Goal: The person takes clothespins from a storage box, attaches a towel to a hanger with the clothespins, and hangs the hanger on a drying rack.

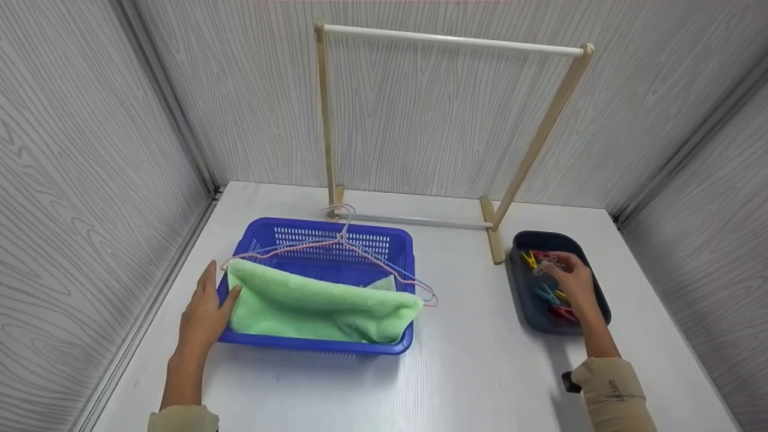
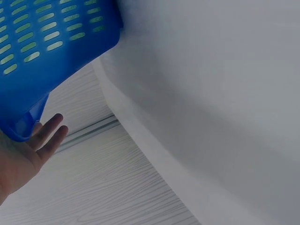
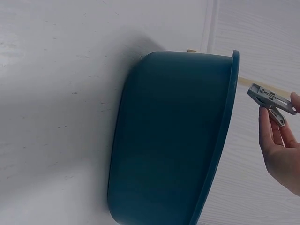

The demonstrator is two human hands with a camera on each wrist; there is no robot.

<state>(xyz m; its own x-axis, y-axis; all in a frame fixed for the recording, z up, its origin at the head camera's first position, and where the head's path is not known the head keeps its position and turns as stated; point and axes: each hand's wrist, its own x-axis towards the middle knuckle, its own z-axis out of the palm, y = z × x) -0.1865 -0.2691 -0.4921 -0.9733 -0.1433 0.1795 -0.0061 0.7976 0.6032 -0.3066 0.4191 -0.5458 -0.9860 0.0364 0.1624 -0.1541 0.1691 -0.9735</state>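
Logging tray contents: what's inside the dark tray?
Inside the dark tray: clothespins, yellow and red toward the back, light-blue, yellow and red nearer the front. The right hand, pinching a grey clip, covers part; anything beneath it can't be seen.

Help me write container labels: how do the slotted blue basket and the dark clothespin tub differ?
The slotted blue basket is larger than the dark clothespin tub.
The basket's walls have slots; the tub's visible walls are solid.
The basket holds a green cloth; the tub holds clothespins.
Both are open-topped, on the white table.
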